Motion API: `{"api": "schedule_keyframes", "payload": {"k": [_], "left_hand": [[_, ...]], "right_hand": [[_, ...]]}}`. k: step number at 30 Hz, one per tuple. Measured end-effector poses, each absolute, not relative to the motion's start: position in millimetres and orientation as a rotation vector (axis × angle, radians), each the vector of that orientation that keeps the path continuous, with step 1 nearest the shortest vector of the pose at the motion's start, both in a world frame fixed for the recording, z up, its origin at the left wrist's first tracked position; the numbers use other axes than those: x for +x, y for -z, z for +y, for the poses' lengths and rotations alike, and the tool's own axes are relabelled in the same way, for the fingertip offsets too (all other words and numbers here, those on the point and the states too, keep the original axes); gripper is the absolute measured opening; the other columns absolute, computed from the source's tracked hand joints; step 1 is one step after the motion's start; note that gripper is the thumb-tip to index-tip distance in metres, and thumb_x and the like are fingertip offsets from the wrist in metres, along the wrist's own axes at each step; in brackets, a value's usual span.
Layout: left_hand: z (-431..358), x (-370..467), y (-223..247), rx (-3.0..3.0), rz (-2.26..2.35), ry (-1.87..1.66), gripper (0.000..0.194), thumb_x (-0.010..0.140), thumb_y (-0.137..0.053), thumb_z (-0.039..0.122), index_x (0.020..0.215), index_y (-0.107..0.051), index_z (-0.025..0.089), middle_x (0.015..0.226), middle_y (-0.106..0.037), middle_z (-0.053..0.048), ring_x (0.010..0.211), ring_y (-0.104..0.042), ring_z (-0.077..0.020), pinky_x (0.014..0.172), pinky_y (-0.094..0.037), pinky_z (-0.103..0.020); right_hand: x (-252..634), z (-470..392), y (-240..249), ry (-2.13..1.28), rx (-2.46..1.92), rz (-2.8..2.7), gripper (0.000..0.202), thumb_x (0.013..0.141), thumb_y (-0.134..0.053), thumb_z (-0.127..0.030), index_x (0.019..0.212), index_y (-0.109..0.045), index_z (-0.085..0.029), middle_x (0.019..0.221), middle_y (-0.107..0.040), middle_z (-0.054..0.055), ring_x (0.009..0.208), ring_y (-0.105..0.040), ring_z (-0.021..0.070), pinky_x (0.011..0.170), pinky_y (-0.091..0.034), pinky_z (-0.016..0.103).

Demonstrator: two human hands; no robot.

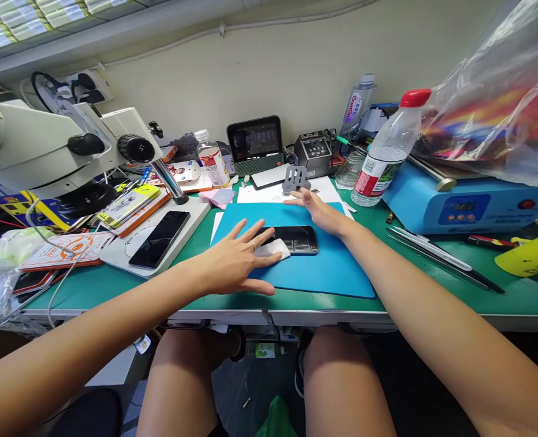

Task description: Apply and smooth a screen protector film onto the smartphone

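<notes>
A black phone (302,239) lies flat, screen up, on the blue mat (323,273). Over its left end my left hand (238,258) is spread, a ring on one finger, with the fingers apart. A folded white cloth or tissue (279,247) lies under those fingertips, partly over the phone. Past the phone's upper right corner, my right hand (315,211) is raised over the mat with its fingers apart and nothing in them. A grey slotted stand (295,179) is just beyond its fingertips.
At left, a microscope (45,145) overhangs its base, where another phone (160,239) lies. Bottles (385,159) and a small laptop-like device (255,145) stand behind. A blue machine (469,203) and tweezers (433,252) are at right.
</notes>
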State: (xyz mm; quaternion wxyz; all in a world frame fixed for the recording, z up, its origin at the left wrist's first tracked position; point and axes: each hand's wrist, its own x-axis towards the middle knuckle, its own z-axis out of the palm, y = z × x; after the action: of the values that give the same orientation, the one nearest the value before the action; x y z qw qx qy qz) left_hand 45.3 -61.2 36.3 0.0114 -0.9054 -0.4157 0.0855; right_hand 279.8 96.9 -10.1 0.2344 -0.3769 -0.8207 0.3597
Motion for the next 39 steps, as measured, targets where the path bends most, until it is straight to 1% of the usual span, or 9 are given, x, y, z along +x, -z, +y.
{"api": "schedule_keyframes", "payload": {"k": [4, 7, 11, 16, 20, 27, 30, 35, 39], "left_hand": [[-57.5, 60.5, -32.6, -2.847, -1.252, -0.204, 0.077, 0.09, -0.035, 0.08, 0.152, -0.045, 0.036, 0.169, -0.019, -0.008, 0.158, -0.007, -0.0364, 0.124, -0.005, -0.063], [-52.2, 70.5, -30.2, -2.923, -1.17, -0.189, 0.081, 0.091, -0.034, 0.079, 0.157, -0.036, 0.031, 0.169, -0.02, -0.006, 0.158, -0.008, -0.0331, 0.126, -0.001, -0.059], [-45.0, 85.3, -22.7, -2.99, -1.142, -0.175, 0.09, 0.093, -0.03, 0.079, 0.16, -0.028, 0.02, 0.168, -0.022, -0.01, 0.158, -0.008, -0.0304, 0.128, -0.001, -0.052], [-39.0, 109.5, -10.8, -3.074, -1.171, -0.104, 0.098, 0.094, -0.026, 0.079, 0.161, -0.017, 0.007, 0.169, -0.01, -0.016, 0.158, -0.005, -0.0264, 0.129, -0.006, -0.041], [-33.0, 131.4, -6.0, -3.098, -1.236, -0.033, 0.103, 0.094, -0.025, 0.079, 0.16, -0.015, 0.0, 0.168, -0.008, -0.019, 0.158, -0.002, -0.0277, 0.129, -0.003, -0.039], [-19.0, 137.7, 0.9, -3.04, -1.291, 0.063, 0.102, 0.096, -0.023, 0.077, 0.16, -0.014, -0.001, 0.168, -0.007, -0.019, 0.158, -0.001, -0.0274, 0.13, -0.002, -0.041], [-10.1, 118.9, 0.1, -2.958, -1.475, 0.042, 0.098, 0.097, -0.022, 0.075, 0.16, -0.016, 0.0, 0.168, -0.008, -0.019, 0.158, -0.003, -0.029, 0.13, -0.007, -0.043], [-5.6, 76.7, -3.1, -2.835, -1.689, -0.02, 0.088, 0.1, -0.019, 0.07, 0.16, -0.022, 0.005, 0.168, -0.012, -0.018, 0.158, -0.006, -0.0294, 0.129, -0.013, -0.047], [-16.3, 54.1, -0.4, -2.774, -1.736, -0.028, 0.088, 0.101, -0.019, 0.069, 0.16, -0.02, 0.005, 0.169, -0.006, -0.019, 0.158, -0.002, -0.03, 0.128, -0.013, -0.048]], "right_hand": [[280.1, 93.7, 9.4, -0.997, -1.026, -2.242, 0.097, 0.084, -0.006, -0.087, 0.126, -0.072, -0.031, 0.163, -0.04, 0.001, 0.157, -0.014, 0.0336, 0.128, -0.005, 0.053], [278.7, 92.2, 8.7, -0.989, -1.021, -2.235, 0.099, 0.083, -0.004, -0.087, 0.125, -0.074, -0.03, 0.162, -0.042, 0.001, 0.156, -0.016, 0.0346, 0.128, -0.006, 0.053], [277.5, 92.1, 8.2, -0.983, -1.007, -2.232, 0.107, 0.079, -0.003, -0.09, 0.125, -0.074, -0.025, 0.16, -0.046, 0.006, 0.156, -0.017, 0.0374, 0.127, -0.005, 0.053], [278.0, 90.3, 6.5, -0.984, -1.016, -2.231, 0.105, 0.079, -0.004, -0.09, 0.126, -0.073, -0.026, 0.161, -0.044, 0.006, 0.157, -0.014, 0.0366, 0.127, -0.005, 0.055], [278.9, 89.1, 5.3, -0.978, -1.029, -2.232, 0.107, 0.08, -0.001, -0.089, 0.128, -0.072, -0.025, 0.163, -0.04, 0.007, 0.156, -0.015, 0.0349, 0.127, -0.005, 0.053], [280.4, 91.1, 5.2, -1.015, -1.019, -2.183, 0.104, 0.08, -0.002, -0.09, 0.126, -0.073, -0.028, 0.161, -0.043, 0.004, 0.155, -0.021, 0.0345, 0.127, -0.005, 0.053], [279.9, 93.7, 7.4, -1.01, -1.001, -2.192, 0.107, 0.078, -0.002, -0.091, 0.125, -0.073, -0.028, 0.161, -0.044, 0.005, 0.155, -0.018, 0.0353, 0.127, -0.003, 0.054], [281.4, 94.2, 9.2, -0.996, -0.992, -2.199, 0.1, 0.082, -0.004, -0.088, 0.127, -0.072, -0.032, 0.16, -0.045, 0.0, 0.157, -0.015, 0.0328, 0.127, -0.003, 0.053], [283.0, 91.0, 7.4, -1.004, -1.025, -2.193, 0.096, 0.084, -0.006, -0.087, 0.128, -0.072, -0.032, 0.162, -0.042, -0.001, 0.157, -0.016, 0.0321, 0.128, -0.005, 0.051]]}}
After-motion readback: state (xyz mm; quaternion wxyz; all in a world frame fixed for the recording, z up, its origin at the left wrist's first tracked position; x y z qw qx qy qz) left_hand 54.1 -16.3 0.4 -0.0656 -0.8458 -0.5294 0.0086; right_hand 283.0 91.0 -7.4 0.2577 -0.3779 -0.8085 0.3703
